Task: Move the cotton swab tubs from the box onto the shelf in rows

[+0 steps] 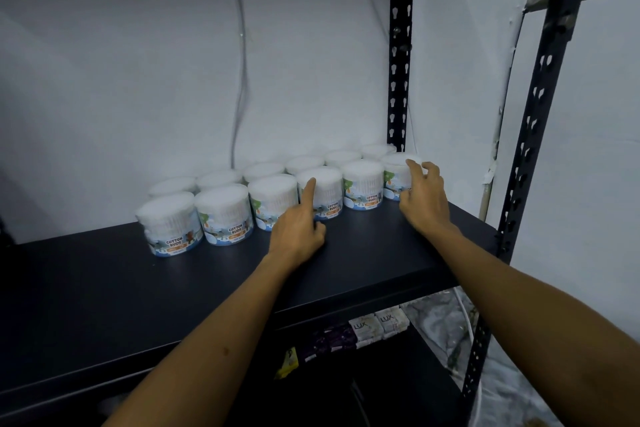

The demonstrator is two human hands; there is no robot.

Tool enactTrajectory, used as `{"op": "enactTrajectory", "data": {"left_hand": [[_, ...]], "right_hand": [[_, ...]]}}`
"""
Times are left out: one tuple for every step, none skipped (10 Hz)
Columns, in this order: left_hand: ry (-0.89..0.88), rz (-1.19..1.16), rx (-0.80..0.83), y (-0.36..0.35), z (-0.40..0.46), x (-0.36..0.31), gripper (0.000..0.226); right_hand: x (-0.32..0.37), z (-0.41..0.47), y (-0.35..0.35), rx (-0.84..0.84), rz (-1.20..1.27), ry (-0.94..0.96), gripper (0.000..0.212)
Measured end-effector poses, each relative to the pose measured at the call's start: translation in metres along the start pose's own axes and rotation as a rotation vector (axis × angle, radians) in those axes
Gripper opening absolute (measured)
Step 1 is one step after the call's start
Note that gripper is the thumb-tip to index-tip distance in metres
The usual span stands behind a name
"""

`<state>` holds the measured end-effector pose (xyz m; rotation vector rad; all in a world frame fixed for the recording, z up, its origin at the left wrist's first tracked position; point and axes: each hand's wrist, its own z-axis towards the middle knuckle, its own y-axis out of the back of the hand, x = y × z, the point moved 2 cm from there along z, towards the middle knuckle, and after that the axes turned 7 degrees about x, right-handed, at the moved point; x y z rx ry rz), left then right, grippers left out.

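Observation:
Several clear cotton swab tubs with blue "Cotton Buds" labels stand in two rows along the back of the dark shelf (145, 295). The front row runs from a tub at the left end (169, 224) to the rightmost tub (396, 177). My left hand (299, 225) has its index finger stretched out against a middle front-row tub (325, 191), the other fingers curled under. My right hand (420, 198) is at the rightmost tub, fingers loosely spread, fingertips at its lid and side. The box is out of view.
Black perforated shelf uprights stand at the back right (400, 55) and the near right (540, 107). A white wall is behind the tubs. On the lower shelf lie Lux soap packs (377, 322) and darker packets.

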<state>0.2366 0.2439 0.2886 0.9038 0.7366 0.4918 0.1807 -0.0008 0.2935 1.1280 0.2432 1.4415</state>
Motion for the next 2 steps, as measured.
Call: {"op": "enactTrajectory", "data": {"left_hand": [[0.001, 0.019, 0.03, 0.005, -0.011, 0.006, 0.068], [-0.012, 0.067, 0.068, 0.019, -0.027, 0.021, 0.038]], "right_hand": [[0.007, -0.01, 0.003, -0.02, -0.081, 0.052, 0.054], [0.022, -0.025, 0.0, 0.041, -0.071, 0.163, 0.043]]}}
